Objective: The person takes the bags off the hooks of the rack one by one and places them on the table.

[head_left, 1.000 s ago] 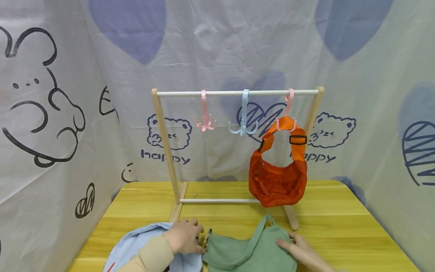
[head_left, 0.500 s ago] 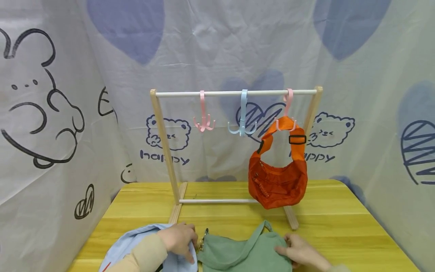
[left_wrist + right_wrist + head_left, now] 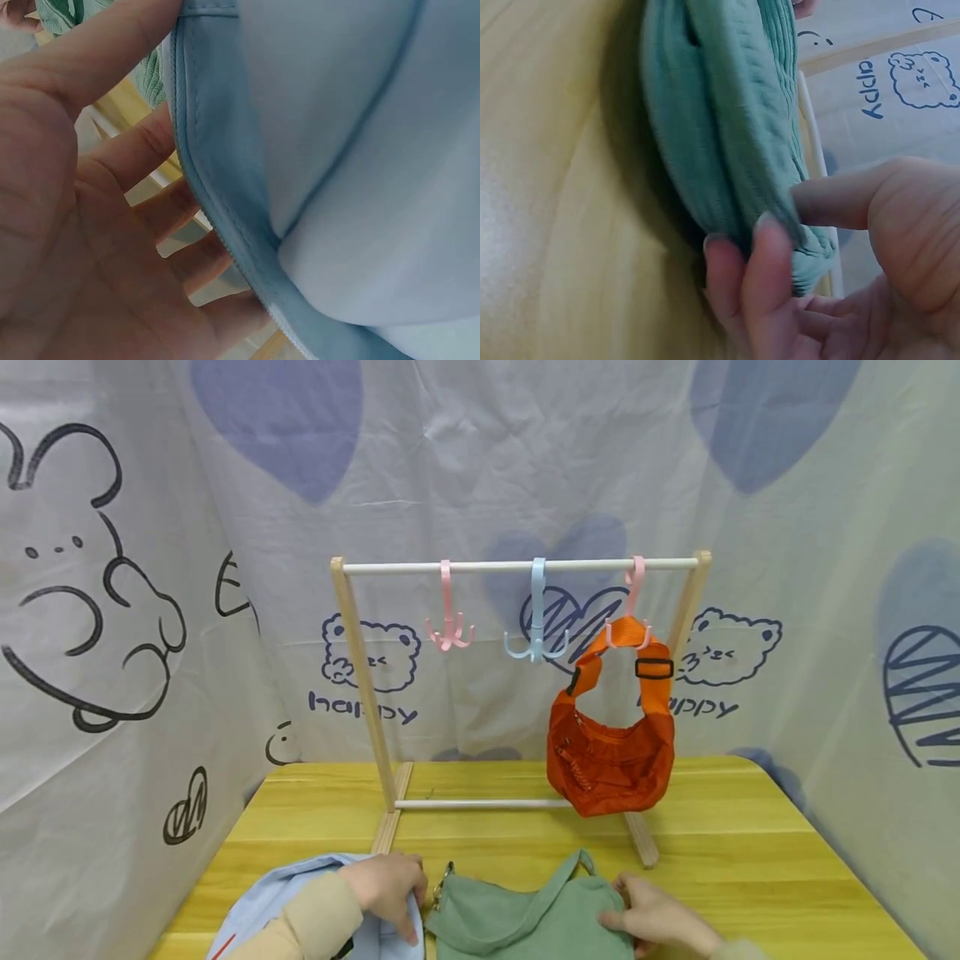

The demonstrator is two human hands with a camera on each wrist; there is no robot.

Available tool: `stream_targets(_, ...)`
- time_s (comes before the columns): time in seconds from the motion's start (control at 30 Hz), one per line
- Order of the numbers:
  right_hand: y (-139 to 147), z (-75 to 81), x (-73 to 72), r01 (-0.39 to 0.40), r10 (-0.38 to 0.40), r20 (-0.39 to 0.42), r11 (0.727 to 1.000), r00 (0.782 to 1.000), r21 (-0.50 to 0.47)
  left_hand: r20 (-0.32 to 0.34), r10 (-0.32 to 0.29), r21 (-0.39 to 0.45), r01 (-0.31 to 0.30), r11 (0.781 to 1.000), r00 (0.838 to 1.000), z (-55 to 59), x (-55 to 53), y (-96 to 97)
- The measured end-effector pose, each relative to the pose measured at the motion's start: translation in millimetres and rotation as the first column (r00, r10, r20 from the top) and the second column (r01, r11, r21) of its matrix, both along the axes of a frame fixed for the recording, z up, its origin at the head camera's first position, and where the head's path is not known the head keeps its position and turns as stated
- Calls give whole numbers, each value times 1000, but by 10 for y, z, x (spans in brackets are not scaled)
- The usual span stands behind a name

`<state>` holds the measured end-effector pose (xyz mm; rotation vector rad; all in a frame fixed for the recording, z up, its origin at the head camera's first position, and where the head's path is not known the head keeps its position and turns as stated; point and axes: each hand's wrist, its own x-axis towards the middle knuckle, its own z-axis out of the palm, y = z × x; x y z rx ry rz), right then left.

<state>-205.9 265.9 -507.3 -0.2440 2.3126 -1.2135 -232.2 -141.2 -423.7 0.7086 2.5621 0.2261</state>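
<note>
At the front edge of the head view lies a light blue zippered bag [image 3: 288,893]. My left hand [image 3: 386,889] is over its right edge; in the left wrist view its fingers [image 3: 135,154] are spread and fairly straight, their tips hidden behind the zip edge [image 3: 196,184]. Beside it lies a green ribbed shoulder bag [image 3: 480,910], strap looped up and a metal clasp [image 3: 438,893] at its left end. My right hand [image 3: 652,910] pinches its right end; the right wrist view shows the thumb on one side and fingers [image 3: 769,262] on the other.
A wooden rack with a white bar [image 3: 495,567] stands on the yellow wood-grain table [image 3: 720,827]. Two pink hooks [image 3: 448,631] and a blue hook [image 3: 537,627] hang from it. An orange bag [image 3: 611,760] hangs on the right pink hook. Printed cloth surrounds the table.
Both bags have shifted slightly left, and both hands with them. The left hand has moved off the green bag's clasp end to the blue bag's edge. The right hand stays at the green bag.
</note>
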Motion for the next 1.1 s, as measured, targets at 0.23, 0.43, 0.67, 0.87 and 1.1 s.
stream_targets(0.23,207,-435,-240,-34,34,15,999,999,5,22,10,-16,-10,1000,1000,13,-10,10)
stream_targets(0.43,299,-487,-333,-57,56,29,998,998,13,36,23,-20,-22,1000,999,49,-52,45)
stream_targets(0.67,-79,292,30,69,-13,-302,982,953,173,-48,-31,87,35,996,998,77,-130,112)
stream_targets(0.87,-201,463,59,137,-4,-523,967,852,216,-230,-115,186,159,970,966,164,-216,273)
stream_targets(1.1,-320,642,18,109,16,-758,987,653,115,-374,-59,370,208,906,925,271,-342,566)
